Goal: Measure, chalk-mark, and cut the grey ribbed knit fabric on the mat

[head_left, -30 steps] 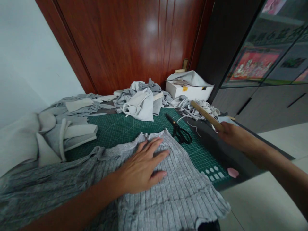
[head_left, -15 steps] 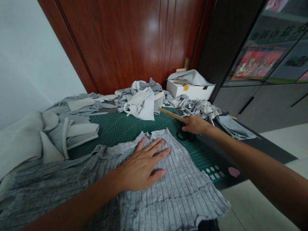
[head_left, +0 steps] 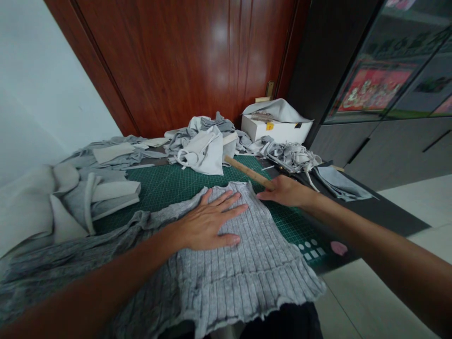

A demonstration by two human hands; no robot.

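Note:
A grey ribbed knit garment (head_left: 243,254) lies spread over the green cutting mat (head_left: 165,181) and hangs off the near table edge. My left hand (head_left: 208,221) rests flat on its upper part, fingers spread. Beside the garment's top right corner, my right hand (head_left: 286,190) is closed around one end of a narrow wooden stick (head_left: 247,172), ruler-like, though no markings can be made out. The stick's far end points left, toward white and grey fabric pieces (head_left: 205,153).
Cream and grey fabric (head_left: 35,202) is heaped on the left. At the back stand a white box (head_left: 278,131) and tangled scraps (head_left: 293,155). Folded grey cloth (head_left: 341,183) and a pink piece (head_left: 339,248) lie on the right. A wooden door (head_left: 169,61) rises behind.
My right hand has come closer to the garment's top corner with the stick, uncovering a dark patch behind it. The black looped object beneath it no longer shows there. My left hand stays flat.

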